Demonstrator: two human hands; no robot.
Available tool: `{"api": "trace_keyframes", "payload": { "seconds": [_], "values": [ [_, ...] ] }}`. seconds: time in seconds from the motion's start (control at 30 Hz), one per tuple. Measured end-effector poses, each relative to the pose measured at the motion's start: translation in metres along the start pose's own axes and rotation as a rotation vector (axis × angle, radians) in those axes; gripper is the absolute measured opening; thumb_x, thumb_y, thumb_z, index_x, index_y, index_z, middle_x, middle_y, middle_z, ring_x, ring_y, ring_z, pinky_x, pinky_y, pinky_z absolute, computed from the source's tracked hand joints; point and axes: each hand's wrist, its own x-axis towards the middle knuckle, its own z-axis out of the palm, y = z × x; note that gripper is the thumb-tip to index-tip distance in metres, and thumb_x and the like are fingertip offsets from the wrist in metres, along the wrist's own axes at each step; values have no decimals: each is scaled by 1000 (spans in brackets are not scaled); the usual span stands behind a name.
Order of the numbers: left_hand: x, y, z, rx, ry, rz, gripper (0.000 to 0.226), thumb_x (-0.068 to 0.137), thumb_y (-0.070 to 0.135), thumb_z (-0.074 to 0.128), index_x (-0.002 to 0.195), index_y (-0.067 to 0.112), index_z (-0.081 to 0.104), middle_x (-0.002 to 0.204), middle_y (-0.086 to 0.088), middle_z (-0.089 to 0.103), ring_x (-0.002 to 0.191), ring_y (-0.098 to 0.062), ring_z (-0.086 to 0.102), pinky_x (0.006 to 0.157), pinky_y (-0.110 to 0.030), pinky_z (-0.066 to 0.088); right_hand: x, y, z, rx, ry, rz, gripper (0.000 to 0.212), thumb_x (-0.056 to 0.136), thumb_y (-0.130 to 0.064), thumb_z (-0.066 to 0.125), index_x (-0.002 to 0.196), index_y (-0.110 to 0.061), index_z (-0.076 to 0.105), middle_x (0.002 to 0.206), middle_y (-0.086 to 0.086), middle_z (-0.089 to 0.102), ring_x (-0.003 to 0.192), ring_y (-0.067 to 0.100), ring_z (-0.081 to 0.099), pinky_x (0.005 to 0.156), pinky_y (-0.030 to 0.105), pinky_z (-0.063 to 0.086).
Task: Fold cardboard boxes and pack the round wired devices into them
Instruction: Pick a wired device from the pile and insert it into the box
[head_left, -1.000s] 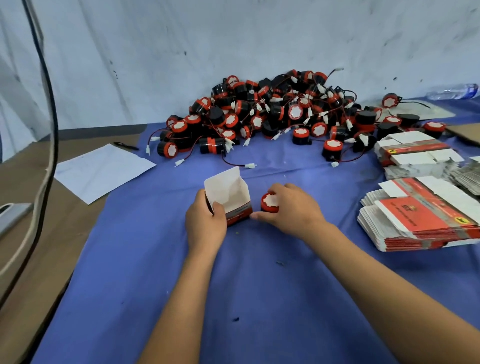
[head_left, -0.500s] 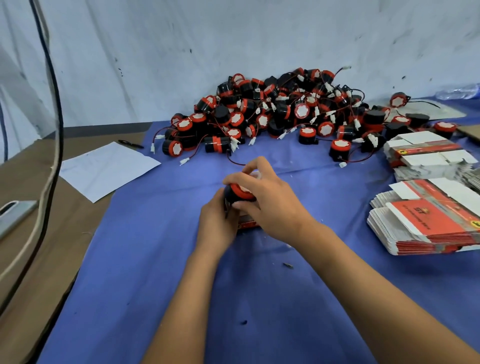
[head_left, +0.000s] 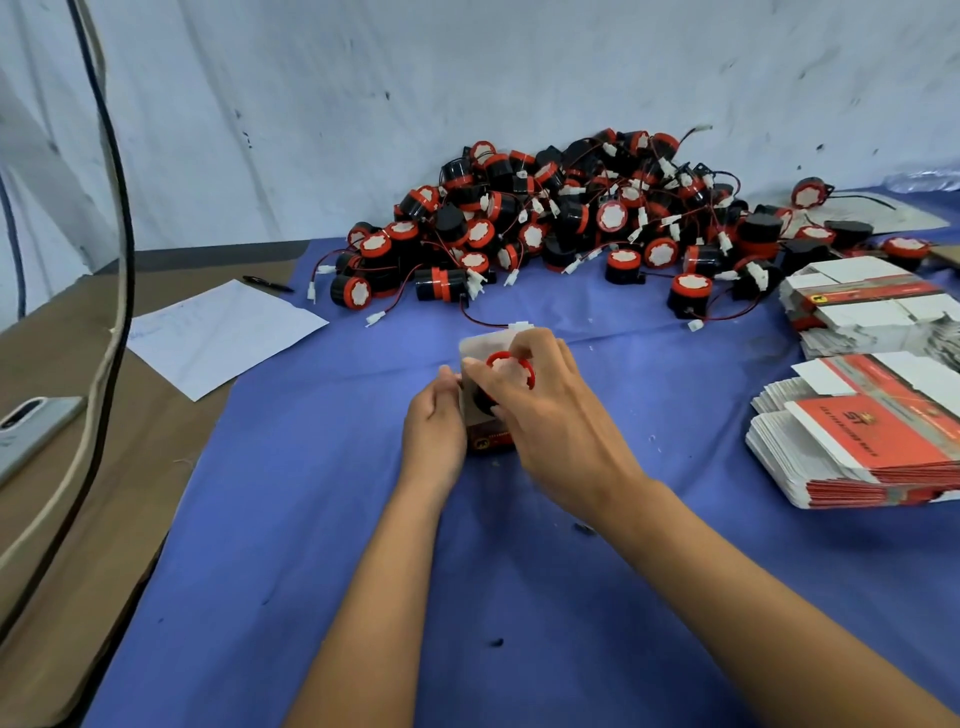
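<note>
Both hands curl: left (head_left: 435, 422) grips box (head_left: 485, 439), right (head_left: 540, 410) pinches device (head_left: 506, 370).

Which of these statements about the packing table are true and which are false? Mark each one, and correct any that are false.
1. The right hand grips a round device with a red rim at the mouth of the box. True.
2. The left hand rests flat on the white sheet of paper. False: it holds the side of the box.
3. The pile of devices lies beyond the hands, near the wall. True.
4. The stack of flat boxes lies to the person's left. False: it lies to the right.
5. A black pen lies at the far edge of the paper. True.
</note>
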Motion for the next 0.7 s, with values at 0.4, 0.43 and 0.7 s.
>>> {"api": "trace_keyframes", "payload": {
  "seconds": [0.4, 0.43, 0.7],
  "values": [
    [2, -6, 8, 246, 81, 181, 39, 111, 30, 41, 75, 20, 51, 73, 5, 61, 72, -20, 54, 61, -27, 40, 6, -1, 8, -230, -238, 217, 18, 93, -6, 53, 99, -20, 63, 107, -5, 60, 122, 18, 48, 79, 31, 53],
    [1, -5, 10, 236, 85, 171, 38, 110, 32, 45, 74, 21, 50, 72, 7, 60, 71, -19, 54, 59, -24, 39, 6, -3, 7, -250, -249, 230, 19, 91, -5, 54, 98, -21, 63, 107, -6, 62, 122, 18, 47, 75, 30, 50],
    [-9, 3, 32, 221, 146, 70, 9, 93, 24, 63, 97, 19, 56, 91, 2, 67, 89, -24, 61, 75, -39, 49, -2, -1, -26, -334, -180, 457, 39, 85, -2, 60, 118, -22, 57, 124, 6, 40, 101, 26, 42, 62, 30, 38]
  ]
}}
